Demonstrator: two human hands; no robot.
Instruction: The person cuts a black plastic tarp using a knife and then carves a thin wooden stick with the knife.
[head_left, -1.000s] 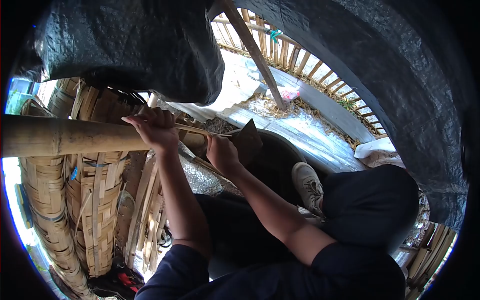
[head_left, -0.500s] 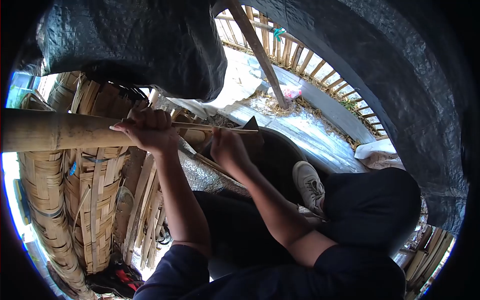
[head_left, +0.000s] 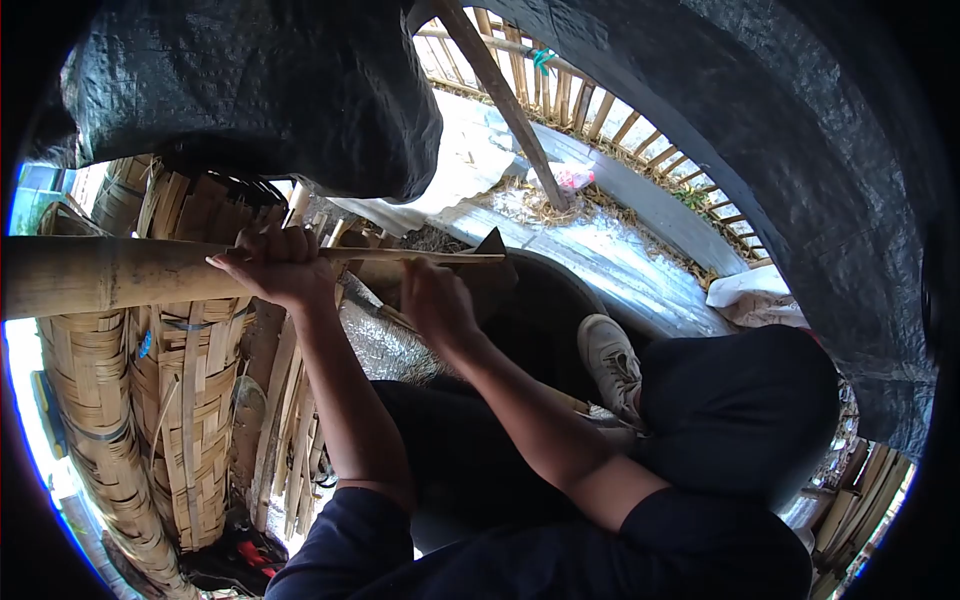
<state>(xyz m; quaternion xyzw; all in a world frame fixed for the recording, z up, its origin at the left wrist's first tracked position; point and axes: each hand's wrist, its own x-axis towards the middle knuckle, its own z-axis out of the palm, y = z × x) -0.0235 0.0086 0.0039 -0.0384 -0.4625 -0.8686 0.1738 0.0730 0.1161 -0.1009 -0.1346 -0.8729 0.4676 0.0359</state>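
A thick bamboo pole (head_left: 120, 275) runs in from the left edge. Over its near end my left hand (head_left: 280, 265) is closed round a thin bamboo strip (head_left: 470, 258), with the thumb pointing left. The strip extends rightward past my right hand (head_left: 437, 300), whose fingers are curled just below it; what they grip, if anything, is hidden. A dark, pointed flat piece (head_left: 490, 270) lies behind the strip's far end, at the rim of a dark round container (head_left: 575, 280).
Tall woven bamboo baskets (head_left: 195, 430) stand at the left. Black sheeting (head_left: 260, 90) hangs above and along the right. A wooden post (head_left: 505, 100) leans near a slatted fence (head_left: 600, 115). My shoe (head_left: 610, 362) is beside the round container.
Over the last second the strip has come to reach farther right beyond my right hand. Both hands have shifted slightly left, and the view has moved a little.
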